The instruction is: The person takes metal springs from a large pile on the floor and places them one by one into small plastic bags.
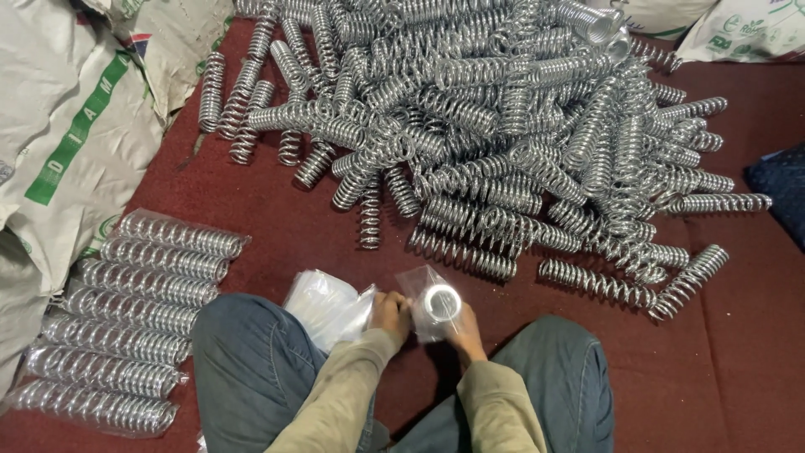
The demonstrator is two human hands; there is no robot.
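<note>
A dark red carpeted floor is carrying everything here, with pale woven sacks leaning along its left edge and more sacks showing at the far right corner. A big heap of shiny metal springs is sprawling across the far half of the floor, loose ones trailing out toward the middle and the right edge. Along the near left edge, a neat row of bagged springs is lying side by side, each in clear plastic.

The person is sitting at the near edge, knees in blue jeans spread apart, both forearms in tan sleeves reaching forward between them. The left hand is curling with its fingers pinching the edge of a clear plastic bag, just beside a stack of empty bags that is resting against the left knee. The right hand is gripping a single spring from below, its fingers wrapping around it, the spring's round end facing up toward the camera. The spring is sitting in the mouth of the bag, low between the knees, touching both hands. Both wrists are bending inward, the hands close together.

A dark blue cloth is lying at the right edge.
</note>
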